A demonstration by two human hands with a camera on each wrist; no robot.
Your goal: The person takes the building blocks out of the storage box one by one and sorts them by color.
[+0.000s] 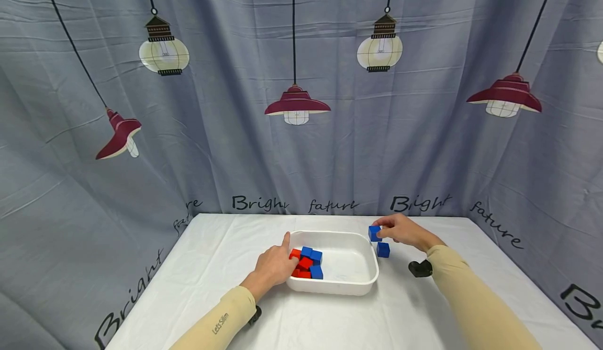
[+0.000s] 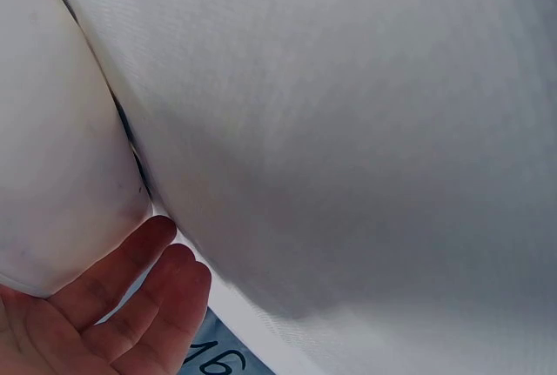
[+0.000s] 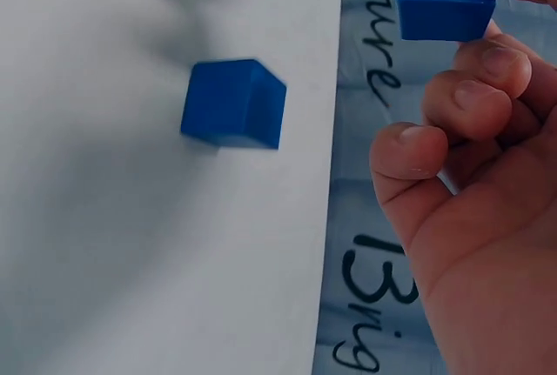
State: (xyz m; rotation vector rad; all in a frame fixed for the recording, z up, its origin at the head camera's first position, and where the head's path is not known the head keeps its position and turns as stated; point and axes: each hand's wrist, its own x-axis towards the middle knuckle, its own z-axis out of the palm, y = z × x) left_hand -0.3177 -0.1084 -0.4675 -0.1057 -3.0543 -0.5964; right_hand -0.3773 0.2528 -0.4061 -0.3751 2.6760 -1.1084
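Observation:
A white plastic tray [image 1: 346, 286] sits mid-table with several red cubes [image 1: 305, 263] and blue cubes [image 1: 316, 272] gathered at its left end. My left hand [image 1: 272, 265] grips the tray's left side, thumb over the rim and index finger stretched along it. In the left wrist view the other fingers [image 2: 170, 305] lie against the outer wall. Off the tray's far right corner, my right hand [image 1: 407, 232] pinches a blue cube [image 3: 444, 1] between thumb and fingers, held above the table. Another blue cube [image 1: 383, 250] rests on the table just below it, beside the tray.
A white cloth [image 1: 212, 266] covers the table. Behind and at both sides hangs a grey-blue curtain [image 1: 339, 161] printed with lamps and lettering. The right half of the tray shows bare floor.

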